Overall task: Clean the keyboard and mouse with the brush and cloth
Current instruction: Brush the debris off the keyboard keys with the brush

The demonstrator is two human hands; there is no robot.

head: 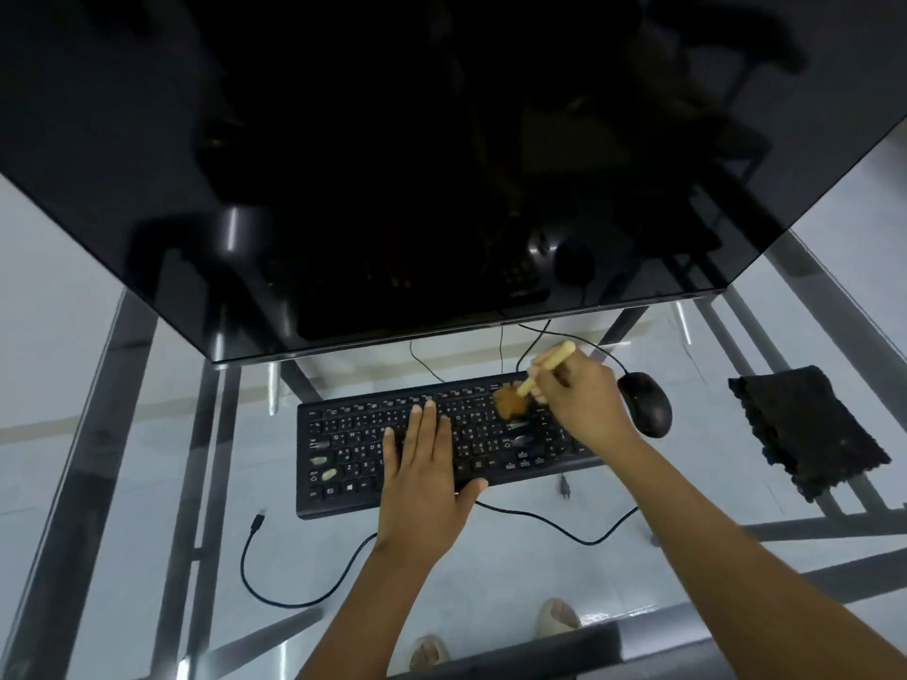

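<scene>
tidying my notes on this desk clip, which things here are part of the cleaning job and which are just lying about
In the job:
- keyboard, steadied by the flat left hand
- brush, gripped by the right hand, bristles on the keys
- mouse
- black cloth, lying unused at the right

Lying about:
- monitor
- loose USB plug on its cable
- glass desk

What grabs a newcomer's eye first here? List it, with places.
The big dark glossy monitor fills the top. Below it, on the glass table, the right hand sweeps a tan-bristled brush over the black keyboard, with the left hand flat on it.
</scene>
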